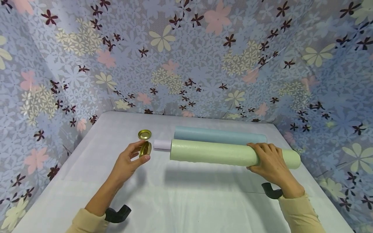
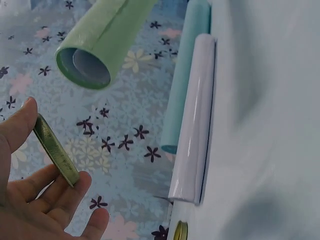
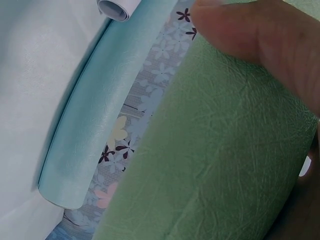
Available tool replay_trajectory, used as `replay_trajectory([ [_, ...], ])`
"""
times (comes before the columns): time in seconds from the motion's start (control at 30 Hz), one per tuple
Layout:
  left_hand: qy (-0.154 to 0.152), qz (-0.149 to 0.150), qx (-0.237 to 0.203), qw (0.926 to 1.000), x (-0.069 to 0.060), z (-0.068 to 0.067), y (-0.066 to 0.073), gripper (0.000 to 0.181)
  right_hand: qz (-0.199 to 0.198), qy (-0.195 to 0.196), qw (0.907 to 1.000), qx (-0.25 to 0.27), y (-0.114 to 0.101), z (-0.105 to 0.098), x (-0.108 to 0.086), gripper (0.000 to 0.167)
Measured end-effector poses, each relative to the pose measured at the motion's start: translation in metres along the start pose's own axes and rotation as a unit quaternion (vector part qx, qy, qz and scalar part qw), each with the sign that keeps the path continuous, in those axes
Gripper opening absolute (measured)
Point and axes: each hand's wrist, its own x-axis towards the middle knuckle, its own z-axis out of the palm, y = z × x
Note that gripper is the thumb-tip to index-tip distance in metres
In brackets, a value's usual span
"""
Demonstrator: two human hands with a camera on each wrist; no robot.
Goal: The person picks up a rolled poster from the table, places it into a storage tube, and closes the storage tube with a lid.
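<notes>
Head view shows a left hand (image 1: 128, 160) pinching a gold-coloured metal lid (image 1: 145, 149) by its rim, thumb on one side and fingers on the other, with the lid tipped up on edge clear of the table (image 1: 204, 204). A right hand (image 1: 271, 163) grips a pale green roll (image 1: 214, 153) near its right end, fingers over the top and thumb on the near side. That roll is lifted too, roughly level, casting a shadow on the white cover below; its left end points toward the held lid, well apart from it. According to the left wrist view, this end is open, with coiled layers inside. Behind the green roll, a light blue roll (image 1: 221, 134) lies on the table, and a slimmer white roll (image 1: 162, 144) lies just beside it, partly hidden. Left of these, a second gold-coloured lid (image 1: 144, 134) lies flat. A floral curtain (image 1: 189, 48) hangs behind.
</notes>
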Motion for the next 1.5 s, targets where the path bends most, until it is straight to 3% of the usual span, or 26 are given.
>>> replay_trajectory([
  [0.3,-0.014,0.01,-0.063,0.9979,-0.002,0.012,0.001,0.062,0.003,-0.001,1.0,0.002,-0.002,0.001,-0.001,0.081],
  [0.53,-0.032,0.008,-0.158,0.9869,-0.001,0.025,0.0,0.062,-0.002,0.005,1.0,0.003,-0.003,0.001,-0.001,0.081],
  [0.67,-0.035,0.01,-0.184,0.9823,0.001,0.032,0.0,0.062,-0.004,0.008,1.0,0.002,-0.003,0.002,0.0,0.081],
  [1.23,-0.059,0.012,-0.244,0.968,0.007,0.053,0.008,0.061,-0.011,0.011,0.9999,0.002,-0.006,0.002,0.002,0.081],
  [1.5,-0.071,0.017,-0.247,0.9664,0.007,0.056,0.01,0.061,-0.014,0.013,0.9998,0.004,-0.006,0.002,0.002,0.081],
])
